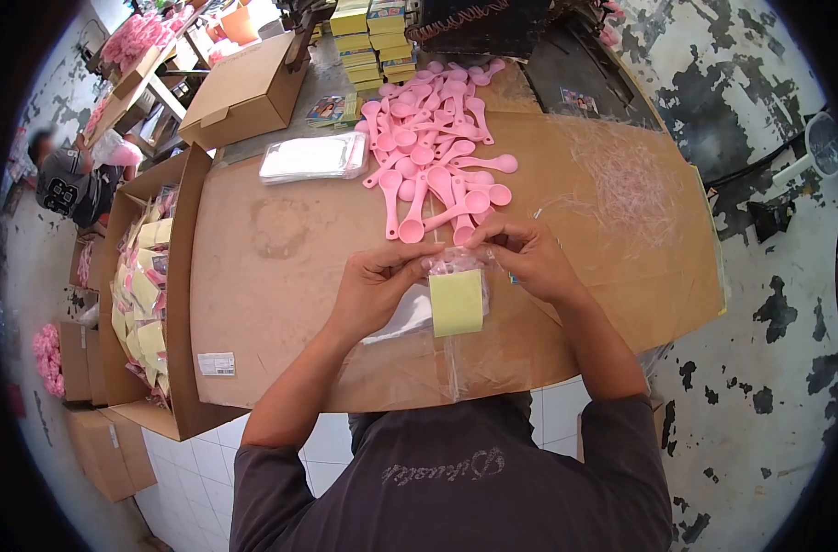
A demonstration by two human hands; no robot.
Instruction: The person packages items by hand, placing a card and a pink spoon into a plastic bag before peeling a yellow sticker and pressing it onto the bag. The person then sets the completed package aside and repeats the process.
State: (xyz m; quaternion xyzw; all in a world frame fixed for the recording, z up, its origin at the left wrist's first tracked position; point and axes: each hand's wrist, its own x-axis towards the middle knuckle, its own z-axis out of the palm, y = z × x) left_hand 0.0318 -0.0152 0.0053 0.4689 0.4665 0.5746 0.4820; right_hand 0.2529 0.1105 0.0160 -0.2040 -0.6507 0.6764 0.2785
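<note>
Both hands meet over the cardboard-covered table at the top of a clear plastic bag (pixel 456 261). A pale yellow card (pixel 457 304) shows in its lower part, with something pinkish above the card. The fingers of my left hand (pixel 379 287) pinch the bag's upper left edge. On the other side, my right hand (pixel 531 261) pinches the upper right edge. Beneath the bag and left wrist lies a flat white plastic sheet or bag (pixel 408 315). Just beyond my fingertips spreads a heap of pink measuring spoons (pixel 437 138).
Left of the spoons lies a stack of clear bags (pixel 313 157). An open carton (pixel 178 304) of filled packets stands at the table's left side. Card stacks (pixel 359 41) and a closed box (pixel 244 92) are behind. Plastic scraps (pixel 631 184) lie right. Another person (pixel 74 179) is far left.
</note>
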